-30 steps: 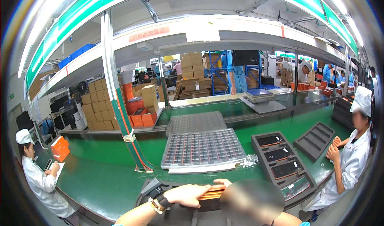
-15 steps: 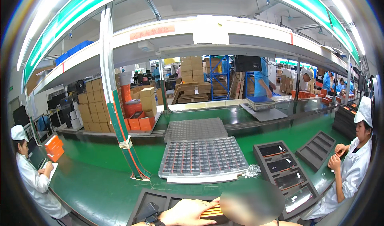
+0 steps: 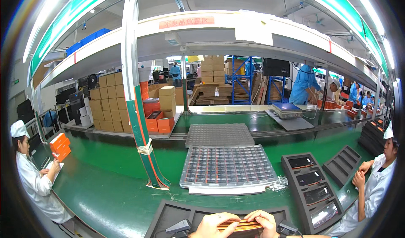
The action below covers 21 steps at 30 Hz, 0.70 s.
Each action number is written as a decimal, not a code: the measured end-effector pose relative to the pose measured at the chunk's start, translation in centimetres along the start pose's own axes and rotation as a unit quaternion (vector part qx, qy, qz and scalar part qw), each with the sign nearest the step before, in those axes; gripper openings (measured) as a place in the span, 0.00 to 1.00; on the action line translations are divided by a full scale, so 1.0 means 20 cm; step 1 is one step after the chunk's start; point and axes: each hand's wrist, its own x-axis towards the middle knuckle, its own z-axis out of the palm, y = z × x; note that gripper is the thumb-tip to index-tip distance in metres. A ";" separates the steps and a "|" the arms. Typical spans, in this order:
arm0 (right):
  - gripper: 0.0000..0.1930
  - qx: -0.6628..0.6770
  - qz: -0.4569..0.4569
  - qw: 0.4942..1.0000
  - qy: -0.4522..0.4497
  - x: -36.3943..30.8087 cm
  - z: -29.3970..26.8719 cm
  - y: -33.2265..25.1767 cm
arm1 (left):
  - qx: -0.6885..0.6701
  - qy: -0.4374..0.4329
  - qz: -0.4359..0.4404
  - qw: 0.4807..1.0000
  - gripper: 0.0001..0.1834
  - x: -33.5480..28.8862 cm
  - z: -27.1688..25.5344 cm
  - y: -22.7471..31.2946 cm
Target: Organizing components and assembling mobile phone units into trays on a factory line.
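At the lower edge, my left hand (image 3: 214, 224) and my right hand (image 3: 265, 222) are both closed on a small stack of thin orange-edged strips (image 3: 239, 226), one hand at each end. What exactly the strips are cannot be made out. Under and beyond my hands lies a dark foam tray (image 3: 169, 207) with compartments, its near part hidden or cut off by the frame. Further ahead, a clear plastic tray (image 3: 228, 166) holds many small dark pieces in rows with orange lines between them.
Right of my hands, a foam tray (image 3: 291, 170) carries several flat black pieces; another foam tray (image 3: 342, 164) lies beyond. A grey gridded tray (image 3: 219, 134) sits behind the clear one. A green-striped post (image 3: 141, 128) rises left. One co-worker (image 3: 375, 183) sits right, another (image 3: 36, 179) left.
The view has shifted, so the bench things appear further right. My right hand, blurred before, now shows plainly on the strips. The right co-worker's hands no longer visibly show the orange pieces.
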 end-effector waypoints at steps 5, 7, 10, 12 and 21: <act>0.10 -0.060 -0.018 0.998 0.011 -0.05 0.07 0.01 | 0.017 0.004 0.005 1.000 0.05 0.05 -0.06 -0.01; 0.10 -0.044 -0.012 0.999 0.006 -0.06 0.09 -0.03 | 0.016 0.000 0.002 1.000 0.05 0.05 -0.07 -0.01; 0.10 -0.025 -0.014 0.999 -0.023 -0.08 0.09 -0.03 | 0.032 -0.050 0.033 0.998 0.07 0.04 -0.08 0.01; 0.13 -0.049 -0.014 0.998 -0.045 -0.10 0.09 -0.06 | 0.040 -0.076 0.042 0.995 0.07 0.05 -0.09 0.06; 0.17 -0.310 -0.008 0.949 -0.047 -0.07 0.07 -0.13 | -0.047 -0.368 -0.003 0.929 0.32 0.12 -0.22 -0.01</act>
